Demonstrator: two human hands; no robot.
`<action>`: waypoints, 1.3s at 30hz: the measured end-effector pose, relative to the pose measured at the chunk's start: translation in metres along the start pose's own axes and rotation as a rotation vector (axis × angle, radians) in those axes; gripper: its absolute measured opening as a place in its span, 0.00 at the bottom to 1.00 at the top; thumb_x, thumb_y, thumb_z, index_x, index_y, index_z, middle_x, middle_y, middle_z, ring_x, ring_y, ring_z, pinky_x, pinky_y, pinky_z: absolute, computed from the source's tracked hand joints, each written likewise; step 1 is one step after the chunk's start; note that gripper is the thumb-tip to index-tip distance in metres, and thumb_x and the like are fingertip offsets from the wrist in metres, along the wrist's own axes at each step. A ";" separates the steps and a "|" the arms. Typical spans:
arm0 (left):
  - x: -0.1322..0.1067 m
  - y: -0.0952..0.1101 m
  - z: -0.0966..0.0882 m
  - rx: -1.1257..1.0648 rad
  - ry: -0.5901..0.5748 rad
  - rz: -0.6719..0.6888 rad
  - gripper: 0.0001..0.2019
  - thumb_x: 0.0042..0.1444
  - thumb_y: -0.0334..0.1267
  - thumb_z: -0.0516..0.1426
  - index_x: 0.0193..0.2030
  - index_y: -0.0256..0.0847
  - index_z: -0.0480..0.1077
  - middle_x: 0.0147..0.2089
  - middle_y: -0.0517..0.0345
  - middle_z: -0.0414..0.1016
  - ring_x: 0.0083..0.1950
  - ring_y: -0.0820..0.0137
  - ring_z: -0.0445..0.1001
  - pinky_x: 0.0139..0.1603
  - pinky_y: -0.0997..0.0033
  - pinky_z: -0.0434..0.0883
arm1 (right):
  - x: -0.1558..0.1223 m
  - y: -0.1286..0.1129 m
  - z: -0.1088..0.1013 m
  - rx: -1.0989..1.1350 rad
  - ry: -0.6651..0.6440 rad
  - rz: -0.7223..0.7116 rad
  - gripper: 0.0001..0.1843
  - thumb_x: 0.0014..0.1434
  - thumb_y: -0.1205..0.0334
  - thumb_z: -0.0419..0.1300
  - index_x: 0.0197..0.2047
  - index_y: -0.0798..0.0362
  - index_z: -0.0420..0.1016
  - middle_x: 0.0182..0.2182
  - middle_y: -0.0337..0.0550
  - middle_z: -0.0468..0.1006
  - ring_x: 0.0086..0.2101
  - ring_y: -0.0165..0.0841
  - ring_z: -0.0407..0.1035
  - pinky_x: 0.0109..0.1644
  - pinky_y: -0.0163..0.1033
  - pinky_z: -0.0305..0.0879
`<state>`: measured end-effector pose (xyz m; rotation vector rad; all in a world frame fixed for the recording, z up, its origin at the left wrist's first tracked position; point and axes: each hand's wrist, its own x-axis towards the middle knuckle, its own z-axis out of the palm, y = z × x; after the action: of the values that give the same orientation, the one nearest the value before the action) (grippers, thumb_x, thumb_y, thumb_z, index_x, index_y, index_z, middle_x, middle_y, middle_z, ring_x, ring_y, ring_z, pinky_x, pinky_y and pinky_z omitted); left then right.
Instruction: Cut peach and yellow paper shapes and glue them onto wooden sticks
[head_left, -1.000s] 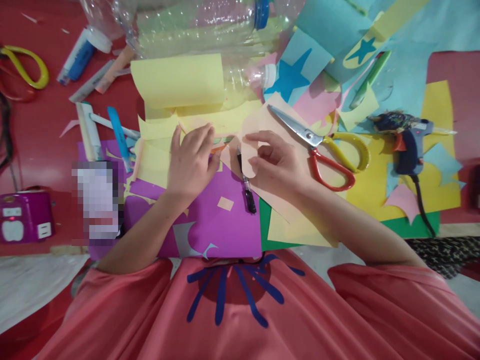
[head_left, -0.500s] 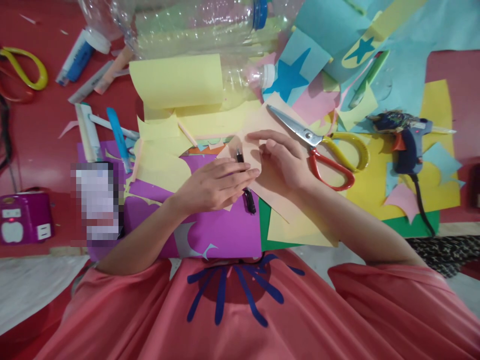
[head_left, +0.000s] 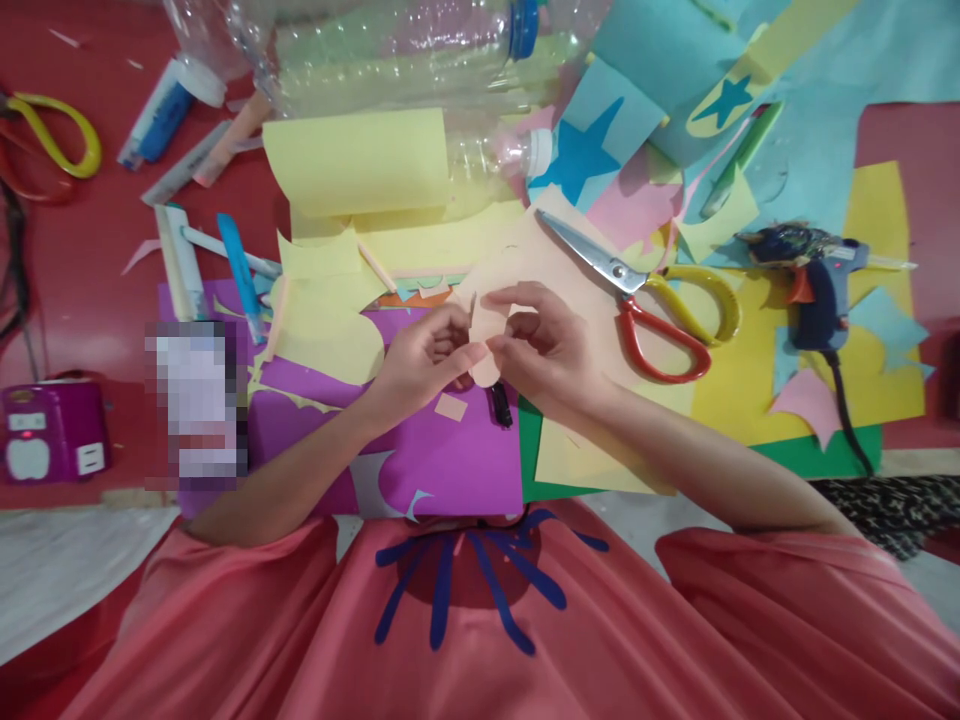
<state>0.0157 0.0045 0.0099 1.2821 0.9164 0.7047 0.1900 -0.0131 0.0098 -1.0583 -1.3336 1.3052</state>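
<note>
Between my two hands is a small peach paper cutout (head_left: pixel 486 368) with a rounded lower end. My left hand (head_left: pixel 435 355) pinches its left side, thumb in front. From the right, my right hand (head_left: pixel 544 345) grips the same cutout between thumb and fingers. Below them a black pen (head_left: pixel 500 405) lies on purple paper (head_left: pixel 450 470), its upper part hidden behind the cutout and fingers. A small peach scrap (head_left: pixel 450 406) lies beside it. Scissors (head_left: pixel 619 275) with red and yellow handles rest on peach paper to the right.
A glue gun (head_left: pixel 821 290) lies on yellow paper at the right, its cord running down. Plastic bottles (head_left: pixel 390 45) are at the back, one wrapped in yellow paper (head_left: pixel 356 160). Markers (head_left: pixel 240 270), a phone (head_left: pixel 199 400) and a purple power box (head_left: pixel 52 430) are at the left.
Both hands have closed on the peach cutout and lifted it above the paper. The left hand, earlier flat over the pen, has drawn back, and a small peach scrap now shows below it.
</note>
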 end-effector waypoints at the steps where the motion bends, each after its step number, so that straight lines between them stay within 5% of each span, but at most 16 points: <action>1: 0.000 0.001 0.001 -0.006 -0.005 -0.029 0.22 0.52 0.59 0.61 0.33 0.42 0.62 0.23 0.68 0.66 0.20 0.78 0.70 0.21 0.80 0.70 | -0.001 0.001 0.001 -0.014 -0.007 -0.018 0.14 0.56 0.68 0.60 0.47 0.49 0.68 0.44 0.40 0.70 0.24 0.19 0.62 0.26 0.32 0.61; 8: 0.004 0.006 -0.001 0.063 0.085 0.021 0.17 0.52 0.49 0.62 0.28 0.40 0.61 0.24 0.67 0.63 0.23 0.81 0.66 0.23 0.83 0.66 | -0.002 0.007 0.001 0.331 0.028 0.085 0.22 0.58 0.60 0.65 0.51 0.41 0.59 0.34 0.30 0.68 0.25 0.21 0.64 0.30 0.31 0.65; 11: 0.003 0.007 -0.001 0.100 0.028 0.010 0.15 0.54 0.47 0.61 0.28 0.40 0.62 0.23 0.67 0.64 0.23 0.80 0.66 0.22 0.83 0.64 | -0.002 0.009 0.001 0.411 -0.036 0.204 0.14 0.57 0.53 0.66 0.41 0.48 0.66 0.29 0.31 0.69 0.25 0.23 0.63 0.29 0.32 0.62; 18: 0.003 0.006 -0.003 0.151 0.022 0.010 0.13 0.55 0.47 0.59 0.30 0.40 0.64 0.24 0.65 0.69 0.24 0.77 0.70 0.22 0.81 0.66 | -0.003 0.011 0.001 0.481 -0.030 0.367 0.16 0.57 0.53 0.65 0.26 0.53 0.69 0.18 0.31 0.65 0.20 0.22 0.59 0.24 0.32 0.55; 25: 0.003 0.001 -0.004 0.133 0.178 0.061 0.16 0.54 0.50 0.62 0.42 0.42 0.68 0.25 0.66 0.73 0.21 0.78 0.70 0.20 0.80 0.65 | -0.003 0.012 0.002 0.470 -0.082 0.350 0.17 0.60 0.54 0.64 0.25 0.53 0.67 0.17 0.30 0.61 0.19 0.21 0.53 0.22 0.33 0.47; 34: 0.004 0.001 -0.003 0.205 0.248 0.217 0.11 0.53 0.45 0.63 0.35 0.39 0.76 0.32 0.60 0.80 0.29 0.77 0.76 0.26 0.81 0.70 | 0.000 0.014 -0.002 0.412 -0.064 0.347 0.17 0.58 0.52 0.65 0.26 0.55 0.70 0.19 0.32 0.67 0.19 0.22 0.60 0.23 0.32 0.55; 39: 0.004 0.000 -0.005 0.205 0.269 0.208 0.10 0.53 0.42 0.63 0.39 0.39 0.76 0.31 0.61 0.80 0.31 0.76 0.77 0.27 0.81 0.70 | 0.000 0.010 0.000 0.512 -0.039 0.405 0.17 0.54 0.52 0.68 0.26 0.55 0.70 0.20 0.34 0.70 0.20 0.22 0.64 0.23 0.31 0.58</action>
<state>0.0131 0.0109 0.0090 1.5027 1.1046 0.9836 0.1893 -0.0124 -0.0001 -0.9625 -0.7579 1.8510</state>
